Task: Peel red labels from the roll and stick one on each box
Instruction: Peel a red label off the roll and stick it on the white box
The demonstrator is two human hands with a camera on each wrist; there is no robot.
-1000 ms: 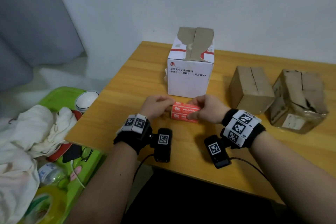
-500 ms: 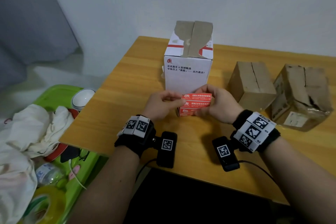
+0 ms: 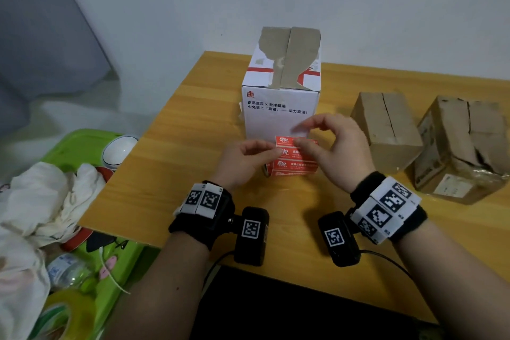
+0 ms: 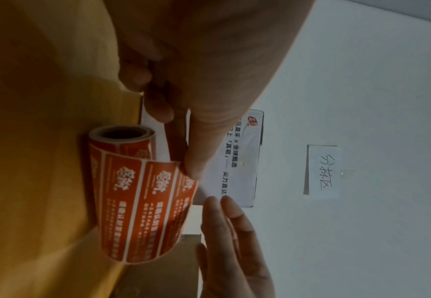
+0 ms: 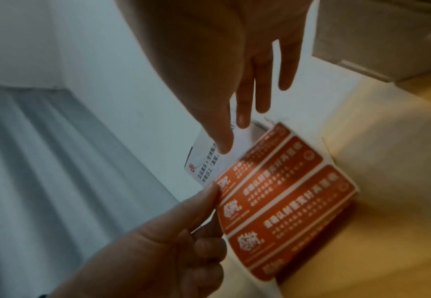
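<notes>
Label roll [image 3: 294,165], near bench front edge: left grip [image 3: 242,163] pinches strip; right grip [image 3: 335,146] spread, fingers straight. Step: peeling first label; next, lift its corner.

Soft, even head view; both wrist views dim and slightly blurred.

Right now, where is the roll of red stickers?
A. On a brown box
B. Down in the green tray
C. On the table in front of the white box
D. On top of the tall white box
C: the roll of red stickers sits on the table just in front of the white box, with the left hand pinching the edge of its unrolled strip.
</notes>
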